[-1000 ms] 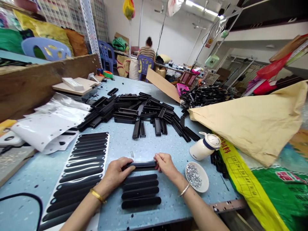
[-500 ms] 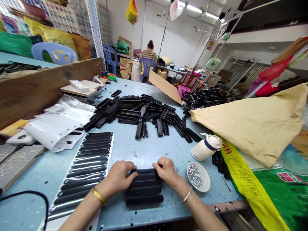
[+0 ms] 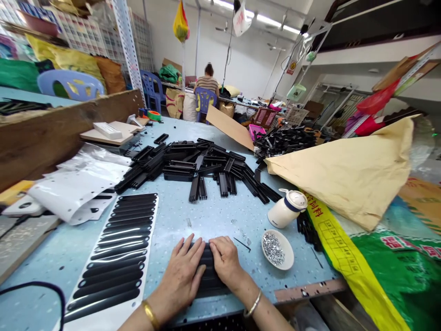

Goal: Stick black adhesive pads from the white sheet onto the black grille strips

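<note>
A row of black plastic strips (image 3: 209, 278) lies side by side on the table in front of me, partly covered by both hands. Flat across its left part rests my left hand (image 3: 182, 273), with its fingers stretched out. On the right part is my right hand (image 3: 225, 262), fingers curled and thumb pressed at the far edge of the row. Left of them lies a white sheet (image 3: 133, 304) carrying a column of glossy black strips (image 3: 119, 250) with rounded ends. A thin dark rod (image 3: 242, 244) lies just beyond my right hand.
A white bowl of small metal pieces (image 3: 274, 248) and a cream bottle (image 3: 285, 211) stand at right. Farther back spreads a pile of slotted black parts (image 3: 179, 161). Brown paper (image 3: 337, 170) covers the right side; a wooden board (image 3: 69, 126) borders the left. A person (image 3: 206, 82) sits far back.
My hands have come closer together over the row. My left hand has gone from gripping its left end to lying flat on it. The separate near strip no longer shows apart.
</note>
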Demonstrator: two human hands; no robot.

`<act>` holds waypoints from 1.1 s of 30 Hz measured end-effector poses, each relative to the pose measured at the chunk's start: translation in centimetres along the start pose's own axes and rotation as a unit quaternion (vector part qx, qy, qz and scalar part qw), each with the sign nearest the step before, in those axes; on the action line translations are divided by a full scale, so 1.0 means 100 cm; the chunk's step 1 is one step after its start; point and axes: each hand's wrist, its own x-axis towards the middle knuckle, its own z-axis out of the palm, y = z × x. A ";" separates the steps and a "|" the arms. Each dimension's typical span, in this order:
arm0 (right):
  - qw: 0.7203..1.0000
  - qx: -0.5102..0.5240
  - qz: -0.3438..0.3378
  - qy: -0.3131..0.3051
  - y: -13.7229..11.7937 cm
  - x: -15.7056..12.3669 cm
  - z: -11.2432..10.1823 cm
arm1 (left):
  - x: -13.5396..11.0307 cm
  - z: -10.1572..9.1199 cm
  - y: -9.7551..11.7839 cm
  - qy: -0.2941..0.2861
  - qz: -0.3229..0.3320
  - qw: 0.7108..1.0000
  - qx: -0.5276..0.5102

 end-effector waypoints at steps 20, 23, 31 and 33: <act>0.967 0.016 -0.076 -0.242 0.033 -0.053 -0.056 | -0.028 -0.037 -0.027 -0.096 -0.166 0.937 -0.293; 0.948 0.140 0.081 -0.275 0.030 -0.041 -0.071 | -0.010 -0.061 -0.020 -0.128 -0.286 0.866 -0.389; 0.625 0.374 0.418 -0.542 0.027 0.051 -0.046 | 0.018 -0.074 -0.031 -0.280 -0.526 0.625 -0.503; 0.589 0.335 0.444 -0.586 0.032 0.065 -0.034 | 0.017 -0.067 -0.036 -0.273 -0.541 0.601 -0.521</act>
